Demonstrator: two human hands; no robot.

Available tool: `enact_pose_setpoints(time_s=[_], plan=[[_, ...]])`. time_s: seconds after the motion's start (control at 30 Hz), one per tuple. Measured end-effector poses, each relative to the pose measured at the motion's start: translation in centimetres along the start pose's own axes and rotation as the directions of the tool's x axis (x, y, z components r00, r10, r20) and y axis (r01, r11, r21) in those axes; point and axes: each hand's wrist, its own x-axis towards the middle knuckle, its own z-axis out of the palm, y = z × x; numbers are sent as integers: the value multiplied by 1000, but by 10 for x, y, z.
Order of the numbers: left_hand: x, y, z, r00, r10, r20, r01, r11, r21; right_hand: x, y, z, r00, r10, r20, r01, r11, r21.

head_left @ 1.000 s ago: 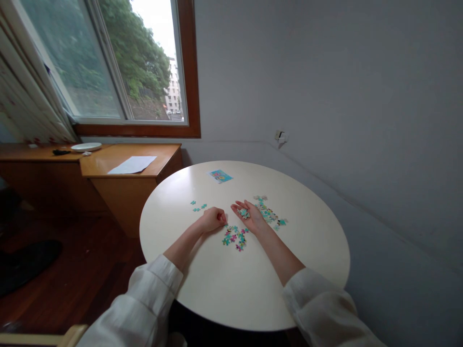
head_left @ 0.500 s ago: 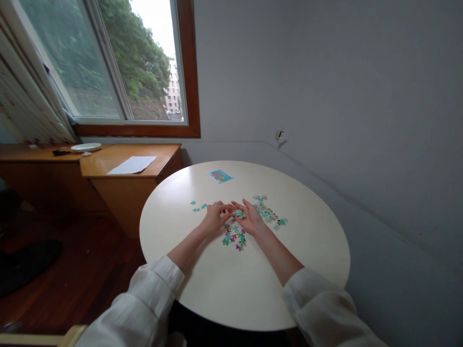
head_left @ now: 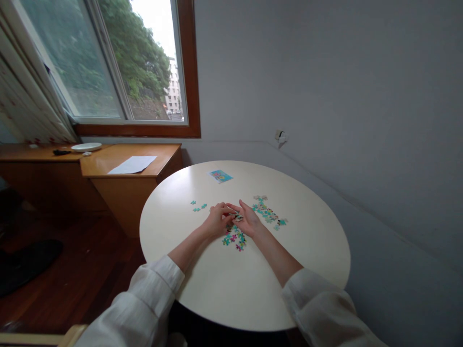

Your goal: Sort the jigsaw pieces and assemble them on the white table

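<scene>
My right hand is cupped palm up and holds several small jigsaw pieces. The fingers of my left hand are bent in a pinch at those pieces, over the right fingers, and partly cover them. Under and just below the hands lies a pile of pink, teal and yellow jigsaw pieces. To the right of my right hand spreads a second, mostly teal and pale group of pieces. Several loose teal pieces lie left of my left hand.
All the pieces lie on a round white table. A colourful picture card lies toward its far edge. At the back left, a wooden desk bears a paper sheet and a white plate. A grey wall stands close on the right.
My left fingers have moved further over the right palm, covering more of the held pieces. My right hand has shifted slightly left and its fingers have curled a little.
</scene>
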Motion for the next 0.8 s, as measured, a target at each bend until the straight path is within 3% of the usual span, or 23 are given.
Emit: enact_pose_setpoints(time_s=[0.2,0.43,0.6,0.8], plan=[[3,-5,0,998,-3,-60,-6,990,-141,1,2,-2,999,22,40,-23,1000,5],[4,-8,0,994,-4,-105,-16,982,-187,0,2,-1,998,29,60,-28,999,-16],[4,-5,-3,991,-10,-133,-16,981,-192,-2,2,2,1000,7,-23,-8,1000,-23],[7,-10,-2,986,-84,-141,22,918,-397,-1,0,0,999,4,-52,-2,999,42]])
